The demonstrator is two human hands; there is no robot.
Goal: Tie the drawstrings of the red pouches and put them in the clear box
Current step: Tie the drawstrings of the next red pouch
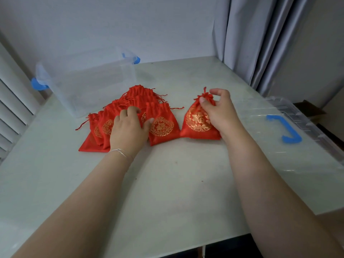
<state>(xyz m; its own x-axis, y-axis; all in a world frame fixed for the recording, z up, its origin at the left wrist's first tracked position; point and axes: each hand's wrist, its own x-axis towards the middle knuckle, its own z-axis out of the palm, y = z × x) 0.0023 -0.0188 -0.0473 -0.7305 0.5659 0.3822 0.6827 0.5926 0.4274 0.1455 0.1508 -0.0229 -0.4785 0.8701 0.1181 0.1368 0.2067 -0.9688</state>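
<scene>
A smooth pale table (167, 183) carries a clear plastic box (89, 81) with blue clips at back left and its flat lid (279, 146) at right. Overlapping satin red pouches (162, 125) lie fanned centre; the left hand (128, 129) presses them, fingers spread. The right hand (219, 110) pinches a cinched pouch (197, 121) at its gathered neck.

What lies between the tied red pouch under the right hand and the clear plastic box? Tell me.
In the head view, the heap of untied red pouches under the left hand lies between the tied red pouch and the clear plastic box.
</scene>
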